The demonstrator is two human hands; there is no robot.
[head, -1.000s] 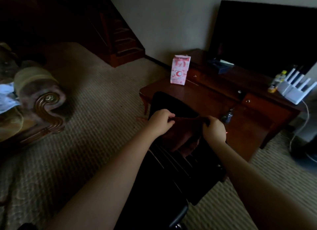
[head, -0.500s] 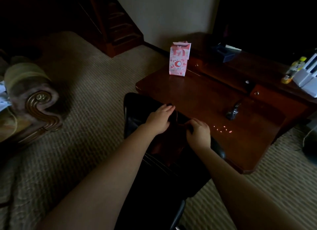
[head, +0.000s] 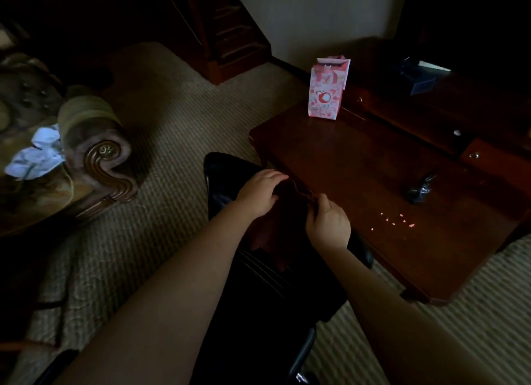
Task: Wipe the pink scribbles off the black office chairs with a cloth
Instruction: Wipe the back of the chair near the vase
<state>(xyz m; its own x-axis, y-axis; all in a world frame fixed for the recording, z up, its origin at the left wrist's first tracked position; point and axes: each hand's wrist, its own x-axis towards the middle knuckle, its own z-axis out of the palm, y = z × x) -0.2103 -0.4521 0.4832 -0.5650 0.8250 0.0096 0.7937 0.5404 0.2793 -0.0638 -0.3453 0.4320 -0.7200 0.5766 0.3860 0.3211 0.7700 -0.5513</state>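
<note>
A black office chair (head: pixel 221 180) stands in front of me, its backrest top against the edge of a low wooden table. A dark reddish cloth (head: pixel 275 229) is draped over the backrest. My left hand (head: pixel 260 193) lies on the cloth's upper left part with fingers stretched forward. My right hand (head: pixel 327 222) pinches the cloth's upper right edge between thumb and fingers. The room is dim and no pink scribbles can be made out on the chair.
The dark wooden table (head: pixel 359 166) carries a pink gift bag (head: pixel 327 90), a small dark object (head: pixel 421 187) and a few pink light specks (head: pixel 393 220). An upholstered armchair (head: pixel 94 160) with a crumpled white paper (head: pixel 37 154) sits left. Carpet covers the floor.
Both hands shifted the cloth up along the backrest. My left hand went from a fist to flat fingers. The view tilted down and the television left the frame.
</note>
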